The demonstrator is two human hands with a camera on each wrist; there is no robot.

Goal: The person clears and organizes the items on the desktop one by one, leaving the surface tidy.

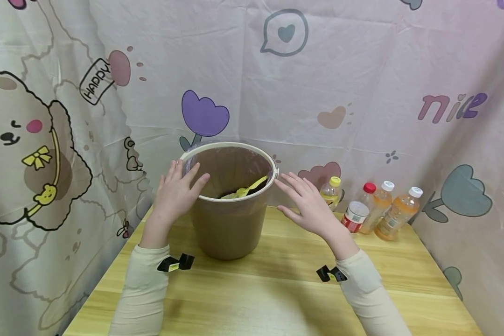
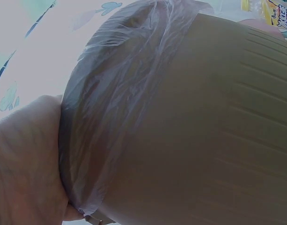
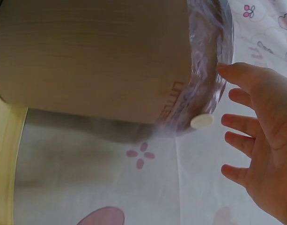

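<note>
With L hand & R hand wide, grip waste bin evenly at opp. rim sides w/o snagging plastic liner.

Two hands, one bin, four bottles (two white-capped), one table

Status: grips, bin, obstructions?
Left grip, right grip: either side of round brown plastic bin, fingers extended. Bin upright, clear plastic liner. Four clear capped plastic bottles stand right, not blocking it.
</note>
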